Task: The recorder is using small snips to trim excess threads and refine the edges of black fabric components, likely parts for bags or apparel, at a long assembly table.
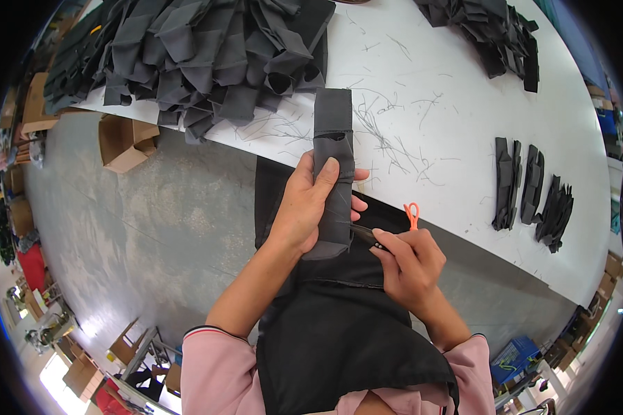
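My left hand (pixel 299 204) is closed round a dark grey sewn fabric strip (pixel 333 112), thumb on top and fingertips showing past its right edge. The strip runs lengthwise away from me, with a seam and a small gap in the cloth near its far end. In my right hand (pixel 414 266) is a pair of thread snips (pixel 364 235), its dark tips by the right edge of the strip's near part. An orange loop (pixel 412 214) sticks up beside my right fingers; whether it joins the snips is hidden.
A white table (pixel 457 166) slants across in front of me, strewn with loose thread ends (pixel 384 131). A big heap of dark fabric pieces (pixel 214 55) lies at far left, a smaller pile (pixel 488 34) at far right. Several strip bundles (pixel 533 183) lie right. A cardboard box (pixel 126 142) stands on the floor.
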`<control>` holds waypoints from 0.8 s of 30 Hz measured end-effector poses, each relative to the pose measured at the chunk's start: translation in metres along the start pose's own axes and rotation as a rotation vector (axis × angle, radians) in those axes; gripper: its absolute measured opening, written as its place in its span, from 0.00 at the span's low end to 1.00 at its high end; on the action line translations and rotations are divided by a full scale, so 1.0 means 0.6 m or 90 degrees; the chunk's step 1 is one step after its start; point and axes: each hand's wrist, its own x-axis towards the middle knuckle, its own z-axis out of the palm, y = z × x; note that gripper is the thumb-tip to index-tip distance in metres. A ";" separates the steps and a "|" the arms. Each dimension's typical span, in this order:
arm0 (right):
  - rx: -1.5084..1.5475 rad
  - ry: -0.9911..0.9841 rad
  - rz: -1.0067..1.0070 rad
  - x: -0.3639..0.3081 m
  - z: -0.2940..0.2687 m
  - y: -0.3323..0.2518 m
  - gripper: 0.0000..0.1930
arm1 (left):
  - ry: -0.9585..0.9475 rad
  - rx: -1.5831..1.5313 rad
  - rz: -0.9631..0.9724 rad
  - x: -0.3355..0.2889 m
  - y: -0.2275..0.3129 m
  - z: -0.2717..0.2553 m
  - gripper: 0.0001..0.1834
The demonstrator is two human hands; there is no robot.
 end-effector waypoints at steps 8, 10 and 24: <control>0.005 -0.039 0.003 0.008 -0.002 -0.011 0.14 | 0.001 -0.013 0.006 -0.006 0.003 0.000 0.20; -0.017 -0.106 0.024 0.018 -0.001 -0.013 0.15 | -0.001 -0.035 -0.010 -0.007 0.002 0.001 0.19; 0.072 -0.044 0.064 0.004 0.025 -0.003 0.14 | -0.020 -0.050 -0.042 -0.010 0.001 0.001 0.25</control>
